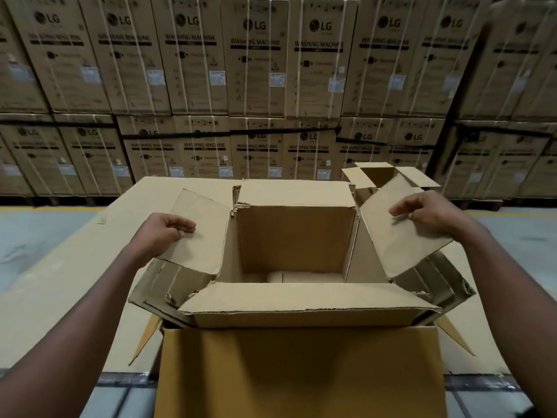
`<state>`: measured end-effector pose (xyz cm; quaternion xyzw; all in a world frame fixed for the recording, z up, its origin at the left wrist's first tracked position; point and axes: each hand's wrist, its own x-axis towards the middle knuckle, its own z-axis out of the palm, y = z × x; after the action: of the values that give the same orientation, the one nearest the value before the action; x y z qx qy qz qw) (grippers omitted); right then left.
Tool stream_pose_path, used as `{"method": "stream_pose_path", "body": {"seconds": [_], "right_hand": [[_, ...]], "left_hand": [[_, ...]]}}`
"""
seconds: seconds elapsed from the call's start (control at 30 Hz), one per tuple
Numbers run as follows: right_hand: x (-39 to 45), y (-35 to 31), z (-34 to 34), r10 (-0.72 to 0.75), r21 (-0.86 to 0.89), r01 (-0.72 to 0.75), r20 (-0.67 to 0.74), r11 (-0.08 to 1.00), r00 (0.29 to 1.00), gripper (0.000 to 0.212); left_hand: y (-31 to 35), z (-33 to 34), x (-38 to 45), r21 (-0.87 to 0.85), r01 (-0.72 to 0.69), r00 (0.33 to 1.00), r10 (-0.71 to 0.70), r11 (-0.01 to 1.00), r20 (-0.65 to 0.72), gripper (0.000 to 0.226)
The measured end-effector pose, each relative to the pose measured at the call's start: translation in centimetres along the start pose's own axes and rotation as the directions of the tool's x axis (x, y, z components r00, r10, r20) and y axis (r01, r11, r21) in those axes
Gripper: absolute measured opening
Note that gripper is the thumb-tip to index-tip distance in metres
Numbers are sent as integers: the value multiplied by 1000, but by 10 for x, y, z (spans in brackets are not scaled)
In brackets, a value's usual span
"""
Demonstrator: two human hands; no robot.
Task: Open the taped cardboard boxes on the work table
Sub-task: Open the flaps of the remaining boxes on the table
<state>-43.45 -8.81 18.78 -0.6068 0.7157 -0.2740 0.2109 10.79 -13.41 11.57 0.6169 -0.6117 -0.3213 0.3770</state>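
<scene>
Spreading the big cardboard box (289, 300) open on the table (75, 267), I risk tipping it toward me, since it sits at the near edge. My left hand (164, 232) pinches the left flap (196, 233) and my right hand (428, 211) curls over the right flap (401, 233); pulling harder could rip their frayed creases.

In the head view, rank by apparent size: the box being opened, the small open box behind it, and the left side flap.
1. Box being opened, clearly largest.
2. Left side flap.
3. Small open box, though it sits farther away, so its true size is unsure.
</scene>
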Motion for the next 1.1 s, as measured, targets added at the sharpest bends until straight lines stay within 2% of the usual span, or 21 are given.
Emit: {"method": "stream_pose_path", "body": {"seconds": [0.13,0.37,0.47,0.53,0.6,0.77,0.87,0.93,1.1], "right_hand": [[-1,16,-1,28,45,-29,20,999,999,42],[-9,41,2,39,87,-39,7,995,999,36],[-10,49,1,36,124,-38,25,992,999,43],[-9,54,-2,27,87,-31,52,996,998,52],[-6,61,-4,41,-5,-41,73,999,997,57],[-8,81,14,129,-77,-121,100,990,987,49],[-14,85,30,181,-148,-172,45,974,983,39],[-18,86,37,172,-182,-173,-18,968,985,32],[-38,79,39,94,-162,-119,-154,980,984,34]], "left_hand": [[-10,2,3,-23,10,1000,-10,1000,9,39],[-24,5,4,38,2,1000,-2,999,-17,32],[-34,7,3,120,-35,994,47,992,-103,30],[-42,5,2,204,-37,984,72,978,-166,40],[-48,5,0,269,-14,984,62,963,-169,45],[-59,13,-12,355,44,995,-11,934,-95,41],[-66,21,-21,383,83,996,-84,920,-16,40],[-68,25,-28,400,69,997,-53,914,-50,36],[-37,27,-47,293,-31,984,81,955,-160,27]]}}
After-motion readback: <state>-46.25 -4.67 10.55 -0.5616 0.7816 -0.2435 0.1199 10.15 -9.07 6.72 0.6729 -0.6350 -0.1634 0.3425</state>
